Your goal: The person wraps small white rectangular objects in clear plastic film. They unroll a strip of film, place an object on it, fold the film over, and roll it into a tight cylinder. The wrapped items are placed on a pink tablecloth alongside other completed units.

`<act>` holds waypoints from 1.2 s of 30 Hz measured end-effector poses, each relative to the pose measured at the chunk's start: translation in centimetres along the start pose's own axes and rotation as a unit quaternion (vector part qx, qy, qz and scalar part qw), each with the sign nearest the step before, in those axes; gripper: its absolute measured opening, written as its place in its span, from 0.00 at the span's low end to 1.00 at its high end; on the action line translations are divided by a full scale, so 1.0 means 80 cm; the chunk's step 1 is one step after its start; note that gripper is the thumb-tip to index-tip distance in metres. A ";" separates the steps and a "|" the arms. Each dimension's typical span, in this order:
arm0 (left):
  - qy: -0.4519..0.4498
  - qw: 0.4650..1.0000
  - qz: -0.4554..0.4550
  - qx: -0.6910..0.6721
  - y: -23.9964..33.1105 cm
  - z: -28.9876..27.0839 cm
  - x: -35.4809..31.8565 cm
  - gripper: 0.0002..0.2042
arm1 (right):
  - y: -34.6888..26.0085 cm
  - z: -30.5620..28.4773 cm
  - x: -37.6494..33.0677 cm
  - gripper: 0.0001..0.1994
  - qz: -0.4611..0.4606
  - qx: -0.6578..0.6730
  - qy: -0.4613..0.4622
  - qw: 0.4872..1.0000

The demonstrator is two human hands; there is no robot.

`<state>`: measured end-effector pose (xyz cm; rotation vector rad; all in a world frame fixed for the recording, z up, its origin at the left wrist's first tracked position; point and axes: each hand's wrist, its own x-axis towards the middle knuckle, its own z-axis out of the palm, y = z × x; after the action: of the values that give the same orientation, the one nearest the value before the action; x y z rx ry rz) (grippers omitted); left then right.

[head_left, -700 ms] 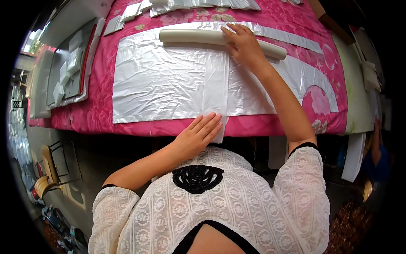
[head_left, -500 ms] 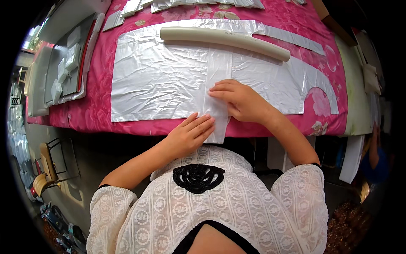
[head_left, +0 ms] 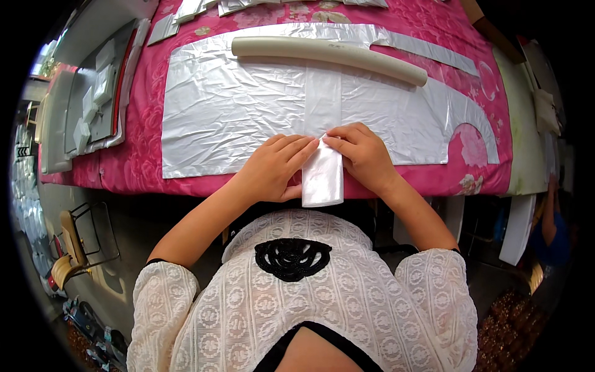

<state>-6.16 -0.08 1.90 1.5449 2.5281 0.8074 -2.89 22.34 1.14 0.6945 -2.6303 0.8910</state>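
1. Both hands meet at the top of a folded white strip (head_left: 323, 177), right at the table's near edge, in front of the person's body.
2. The right hand (head_left: 370, 162) is pinching now, fingers bent, tips on the strip's upper right corner.
3. And the left hand (head_left: 268, 166)! Fingers together, tips at the upper left corner, thumb down by the strip's left side; whether it pinches, I can't tell.
4. The strip hangs its rounded lower end just past the table's edge, shiny and creased.
5. Beyond the hands lies the sheet (head_left: 229, 118), silvery white and wrinkled, a paler band running up its middle from the strip.
6. Across its far part rests the tube (head_left: 328, 51), cream and slightly tilted, its right end nearer the person.
7. On the right, the sheet ends in two arms, one curved, one narrow, pink cloth (head_left: 139, 118) showing between.
8. Far out, white packets (head_left: 248, 6) line the back; more sit on a grey board (head_left: 106, 118) at left.
9. Off left, a chair (head_left: 73, 239) stands on the floor.
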 end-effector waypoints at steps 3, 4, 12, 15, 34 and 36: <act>0.065 0.994 -0.052 -0.067 -0.006 0.008 0.007 0.30 | 0.004 -0.003 0.005 0.09 0.098 0.088 -0.003 0.991; 0.076 0.989 -0.079 -0.101 -0.007 0.007 0.011 0.29 | 0.006 -0.005 0.012 0.08 0.151 0.143 -0.006 0.978; 0.182 0.974 -0.114 -0.067 -0.005 0.002 0.034 0.26 | 0.026 -0.019 0.061 0.10 0.445 0.277 -0.139 0.840; 0.046 0.993 -0.102 0.039 0.008 0.028 0.036 0.34 | 0.025 -0.022 0.065 0.10 0.455 0.273 -0.151 0.834; 0.108 0.984 -0.022 0.138 -0.026 0.031 0.054 0.12 | 0.050 -0.024 0.054 0.18 -0.028 -0.006 -0.100 0.995; 0.119 0.984 -0.016 0.133 -0.028 0.033 0.054 0.10 | 0.050 -0.025 0.054 0.20 -0.013 0.018 -0.098 0.995</act>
<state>-9.24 3.84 -0.50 1.5575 2.9300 0.7132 -8.41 24.85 2.43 0.8643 -2.7746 0.9057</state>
